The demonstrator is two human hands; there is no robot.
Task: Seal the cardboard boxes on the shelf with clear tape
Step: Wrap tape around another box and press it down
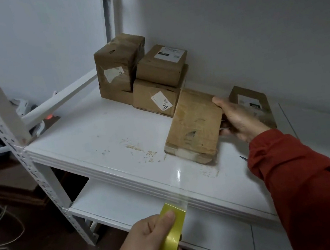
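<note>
Left grip point(148, 244): closed around the yellow tape roll point(172, 235), low in the view and in front of the shelf edge. The thumb lies across the top of the roll's outer face. The fingers wrap underneath it.

Clear tape strip point(180, 177): runs taut from the roll, up over the front edge of the shelf point(98, 137), to the near end of the flat cardboard box point(195, 125).

Right grip point(239, 119): closed on the right side of the flat cardboard box. The thumb rests on the box's far right corner. The fingers curl along its side edge. A thin metallic item shows at the fingers; what it is cannot be told.

Flat cardboard box: lies on the shelf top, right of centre, with its near end close to the front edge. Its top face is scuffed and torn.

Other boxes on the shelf:
- Tall box point(119, 68), at the back near the wall.
- Labelled box point(152, 99), just right of the tall box and touching the far end of the flat box.
- Upper box point(160, 66), stacked on the labelled box.
- Small box point(251, 101), behind the right grip, against the wall.

A lower shelf point(111, 201) sits beneath.
</note>
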